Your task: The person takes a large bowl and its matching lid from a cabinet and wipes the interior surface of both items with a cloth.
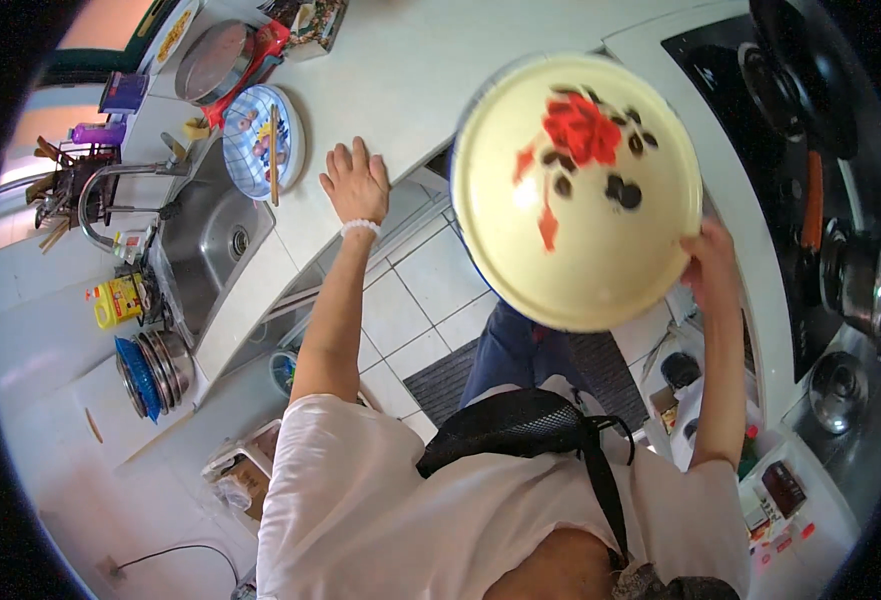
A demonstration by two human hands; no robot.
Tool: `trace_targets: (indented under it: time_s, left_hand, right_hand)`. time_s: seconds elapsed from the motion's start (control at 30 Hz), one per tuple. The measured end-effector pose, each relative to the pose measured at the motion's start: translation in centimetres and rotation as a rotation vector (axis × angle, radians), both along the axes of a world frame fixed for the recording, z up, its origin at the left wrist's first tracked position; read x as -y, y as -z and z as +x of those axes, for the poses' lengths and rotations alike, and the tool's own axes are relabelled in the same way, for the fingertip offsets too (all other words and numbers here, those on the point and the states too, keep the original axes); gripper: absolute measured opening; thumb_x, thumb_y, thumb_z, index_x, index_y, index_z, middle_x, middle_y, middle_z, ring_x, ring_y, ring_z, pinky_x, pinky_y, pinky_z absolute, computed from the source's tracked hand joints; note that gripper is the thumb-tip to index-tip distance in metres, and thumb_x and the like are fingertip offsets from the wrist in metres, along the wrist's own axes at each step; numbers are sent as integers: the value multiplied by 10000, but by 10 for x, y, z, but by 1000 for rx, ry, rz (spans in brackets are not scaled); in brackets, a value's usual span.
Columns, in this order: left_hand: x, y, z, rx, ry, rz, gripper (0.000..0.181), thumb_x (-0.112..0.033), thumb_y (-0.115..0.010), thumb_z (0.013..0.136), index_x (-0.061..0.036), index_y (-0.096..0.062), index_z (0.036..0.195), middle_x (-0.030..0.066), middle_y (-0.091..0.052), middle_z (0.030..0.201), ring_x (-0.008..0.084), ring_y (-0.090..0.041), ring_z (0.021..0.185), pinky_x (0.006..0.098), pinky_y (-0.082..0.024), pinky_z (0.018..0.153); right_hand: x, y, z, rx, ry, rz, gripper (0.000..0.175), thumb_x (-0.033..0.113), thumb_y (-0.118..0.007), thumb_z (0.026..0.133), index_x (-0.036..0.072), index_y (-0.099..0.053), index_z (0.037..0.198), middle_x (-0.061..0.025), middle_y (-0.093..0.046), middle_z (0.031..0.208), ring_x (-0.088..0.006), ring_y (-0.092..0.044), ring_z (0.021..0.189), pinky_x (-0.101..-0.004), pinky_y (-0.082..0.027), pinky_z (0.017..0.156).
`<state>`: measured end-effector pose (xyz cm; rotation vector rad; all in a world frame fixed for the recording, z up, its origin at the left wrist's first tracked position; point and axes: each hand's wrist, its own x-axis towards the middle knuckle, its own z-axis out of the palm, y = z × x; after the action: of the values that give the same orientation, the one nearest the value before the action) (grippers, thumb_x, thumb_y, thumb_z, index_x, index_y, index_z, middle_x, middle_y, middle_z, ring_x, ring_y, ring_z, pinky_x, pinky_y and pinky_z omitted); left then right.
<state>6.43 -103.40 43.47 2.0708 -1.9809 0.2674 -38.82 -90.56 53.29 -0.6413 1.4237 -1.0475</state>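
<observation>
In my right hand (713, 262) is a large round cream enamel basin or tray (583, 277) with a red rose and dark leaves; I grip it by its right rim above the floor, its decorated face turned up to the camera. My left hand (355, 184), a pale bead bracelet at the wrist, rests with fingers apart on the white countertop (395, 82) near its edge and holds nothing. Just left of it stands a blue-and-white patterned bowl (239, 154) with several small items in it and wooden chopsticks (274, 154) laid across.
On the left are a steel sink (204, 240) with a curved faucet (91, 202), a yellow bottle (117, 300) and upright pans (159, 371). A round metal sieve or pan (215, 64) stands behind the bowl. To the right, a black cooktop (755, 150) bears pots and a wok.
</observation>
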Motion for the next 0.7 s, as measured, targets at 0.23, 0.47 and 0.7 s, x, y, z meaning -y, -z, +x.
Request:
trace_targets:
  time_s: [0.23,0.47,0.7]
  left_hand:
    - [6,11,2,0,33,25,466,-362,-386,910,-110,-448,1297,177,-415,1316,351,-328,1260,529,-248,1012]
    - [6,15,13,-7,123,-5,479,-321,-393,916,-18,-469,1279,244,-468,1252,364,-386,1217,458,-280,1017]
    - [7,15,10,-57,252,61,521,-338,-337,957,60,-438,1277,247,-414,1270,364,-414,1181,380,-303,1015]
  right_hand:
    - [-129,80,-19,-63,43,205,169,135,-574,785,-14,-616,853,-59,-597,649,-97,-504,438,-235,-412,379]
    - [-149,214,22,-14,166,249,179,128,-547,805,-36,-598,854,-82,-598,650,-112,-527,448,-235,-441,406]
    - [-91,364,65,-47,285,285,177,120,-563,803,-32,-616,877,-61,-602,671,-110,-532,467,-247,-442,401]
